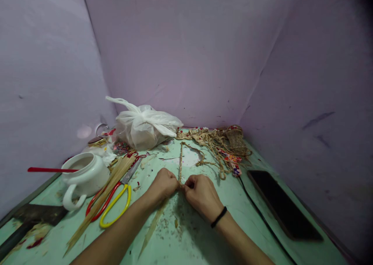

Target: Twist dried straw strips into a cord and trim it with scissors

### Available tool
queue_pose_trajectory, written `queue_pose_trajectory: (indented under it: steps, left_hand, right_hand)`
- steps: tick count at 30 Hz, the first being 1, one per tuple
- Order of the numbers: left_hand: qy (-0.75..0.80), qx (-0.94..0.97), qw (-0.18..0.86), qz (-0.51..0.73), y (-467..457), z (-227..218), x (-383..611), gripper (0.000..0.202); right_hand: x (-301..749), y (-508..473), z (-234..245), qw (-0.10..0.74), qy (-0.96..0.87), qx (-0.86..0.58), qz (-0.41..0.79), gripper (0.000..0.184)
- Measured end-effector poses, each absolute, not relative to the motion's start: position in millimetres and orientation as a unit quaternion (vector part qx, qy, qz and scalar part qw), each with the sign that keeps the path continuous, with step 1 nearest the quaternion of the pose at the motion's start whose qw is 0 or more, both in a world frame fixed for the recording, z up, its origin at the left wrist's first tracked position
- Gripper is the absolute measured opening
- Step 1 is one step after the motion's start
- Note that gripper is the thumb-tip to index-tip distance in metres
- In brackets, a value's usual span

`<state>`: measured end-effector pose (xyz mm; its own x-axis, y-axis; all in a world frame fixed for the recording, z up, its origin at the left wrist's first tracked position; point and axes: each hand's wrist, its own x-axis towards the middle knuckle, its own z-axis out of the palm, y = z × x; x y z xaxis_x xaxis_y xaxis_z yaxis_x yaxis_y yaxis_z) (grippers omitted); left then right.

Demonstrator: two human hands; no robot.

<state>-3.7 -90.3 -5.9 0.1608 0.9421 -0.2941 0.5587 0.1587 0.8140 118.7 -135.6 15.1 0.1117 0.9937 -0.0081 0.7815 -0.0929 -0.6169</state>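
My left hand [163,185] and my right hand [201,195] rest close together on the green table [204,237], both closed in a pinch. Between them they grip the near end of a braided straw rope [180,162], which runs straight away from me towards the back wall. A black band circles my right wrist. A pale straw strip [153,226] lies under my left forearm.
A white pot [84,175] with a red spoon stands at the left, next to straw sticks [101,197] and yellow-red scissors [116,203]. A white plastic bag [145,127] sits at the back. A heap of braided rope [224,142] and a dark phone [281,203] lie right. A cleaver [32,216] lies far left.
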Motion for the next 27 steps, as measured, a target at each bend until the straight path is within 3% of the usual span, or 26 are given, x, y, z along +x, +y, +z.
queue_pose_trajectory:
  steps: [5, 9, 15, 19, 22, 25, 27]
  left_hand:
    - [0.626, 0.576, 0.480, 0.212, -96, 8, 0, 0.013]
    - [0.629, 0.542, 0.522, 0.196, -101, 22, 2, 0.019]
    - [0.583, 0.559, 0.556, 0.199, -98, 21, -5, 0.012]
    - [0.565, 0.578, 0.561, 0.179, -93, 21, -13, 0.008]
    - [0.550, 0.577, 0.581, 0.165, -90, 23, -19, 0.005]
    - [0.535, 0.581, 0.590, 0.168, -89, 24, -21, 0.005]
    - [0.530, 0.588, 0.588, 0.167, -90, 24, -21, 0.005]
  right_hand:
    - [118, -136, 16, 0.215, -0.640, -0.686, 0.272, 0.016]
    - [108, -142, 13, 0.240, -0.650, -0.664, 0.280, 0.017]
    - [106, -146, 13, 0.241, -0.675, -0.629, 0.302, 0.014]
    - [118, -131, 9, 0.350, -0.605, -0.631, 0.336, 0.014]
    - [116, -121, 3, 0.436, -0.485, -0.602, 0.461, 0.010]
    - [107, -120, -3, 0.412, -0.425, -0.542, 0.596, 0.006]
    - [103, -122, -5, 0.392, -0.429, -0.540, 0.609, 0.011]
